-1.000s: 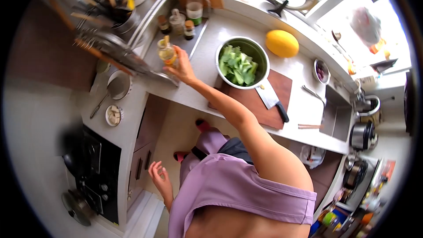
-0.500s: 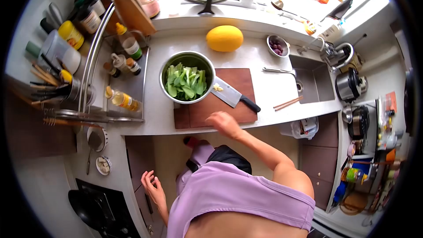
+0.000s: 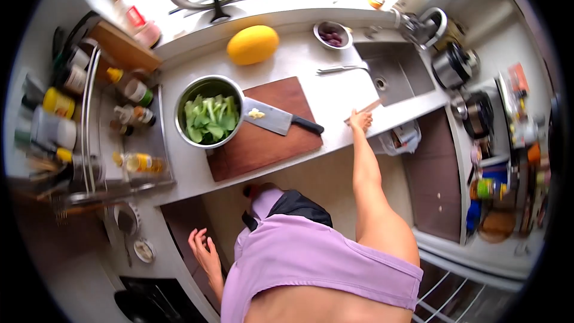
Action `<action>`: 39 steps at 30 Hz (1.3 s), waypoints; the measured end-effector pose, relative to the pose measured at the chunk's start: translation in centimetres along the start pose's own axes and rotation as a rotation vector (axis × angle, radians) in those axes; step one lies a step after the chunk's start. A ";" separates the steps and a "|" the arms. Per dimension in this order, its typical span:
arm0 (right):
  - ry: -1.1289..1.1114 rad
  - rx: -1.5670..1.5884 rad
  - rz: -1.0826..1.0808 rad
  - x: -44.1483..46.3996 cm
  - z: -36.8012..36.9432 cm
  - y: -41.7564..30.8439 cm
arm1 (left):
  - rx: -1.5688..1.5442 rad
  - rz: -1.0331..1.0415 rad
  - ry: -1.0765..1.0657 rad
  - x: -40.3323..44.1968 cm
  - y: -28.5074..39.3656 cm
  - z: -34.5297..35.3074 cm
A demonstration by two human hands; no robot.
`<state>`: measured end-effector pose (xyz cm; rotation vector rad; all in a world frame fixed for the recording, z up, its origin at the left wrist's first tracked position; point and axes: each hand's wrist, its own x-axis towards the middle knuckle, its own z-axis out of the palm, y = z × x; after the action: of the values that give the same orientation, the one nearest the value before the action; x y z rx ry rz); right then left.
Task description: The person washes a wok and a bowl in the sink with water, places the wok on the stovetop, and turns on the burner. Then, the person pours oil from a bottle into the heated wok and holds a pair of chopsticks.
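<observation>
My right hand (image 3: 360, 121) reaches to the counter edge near the sink, its fingers closed on a pair of wooden chopsticks (image 3: 373, 106) lying there. My left hand (image 3: 206, 257) hangs low beside my body, fingers loosely apart and holding nothing. On the brown cutting board (image 3: 257, 152) rests a cleaver (image 3: 272, 121) with a black handle, and chopped pale bits, perhaps garlic (image 3: 256, 113), sit on its blade. A metal bowl (image 3: 179, 128) of cut leafy greens (image 3: 210, 118) overlaps the board's left side.
Behind the board are a yellow melon (image 3: 253, 45) and a small bowl of dark purple fruit (image 3: 332, 36). A peeler-like utensil (image 3: 344, 68) lies beside the sink (image 3: 406, 72). Bottles stand on a metal rack (image 3: 164, 137) at left. A waste bin (image 3: 400, 139) hangs below the counter's edge.
My right hand has moved from the cutting board's front edge rightward to the chopsticks and closed on them. The view has shifted right; my left hand stays low.
</observation>
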<state>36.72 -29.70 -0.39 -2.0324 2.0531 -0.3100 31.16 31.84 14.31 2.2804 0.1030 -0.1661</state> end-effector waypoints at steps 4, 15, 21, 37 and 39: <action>-0.156 -0.401 -0.540 4.9 5.3 3.0 | 0.070 0.065 0.005 0.4 1.4 -0.8; -0.337 0.856 -0.322 -10.4 -13.0 -0.1 | 0.108 -0.055 0.115 -1.1 0.6 -0.9; -0.260 1.125 -0.842 -16.0 -10.1 -5.8 | -0.114 0.126 -0.082 0.8 2.3 -0.1; -1.932 0.590 -1.962 -43.7 -22.0 -9.2 | -1.973 -0.055 0.282 0.2 5.8 -2.0; -1.520 0.754 -2.106 -45.9 -21.4 -8.4 | -1.926 -0.022 0.298 -0.5 6.2 -1.9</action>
<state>38.33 15.75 23.38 -1.7030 -1.1258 0.1859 31.62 29.22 20.20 0.3623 0.2786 0.2170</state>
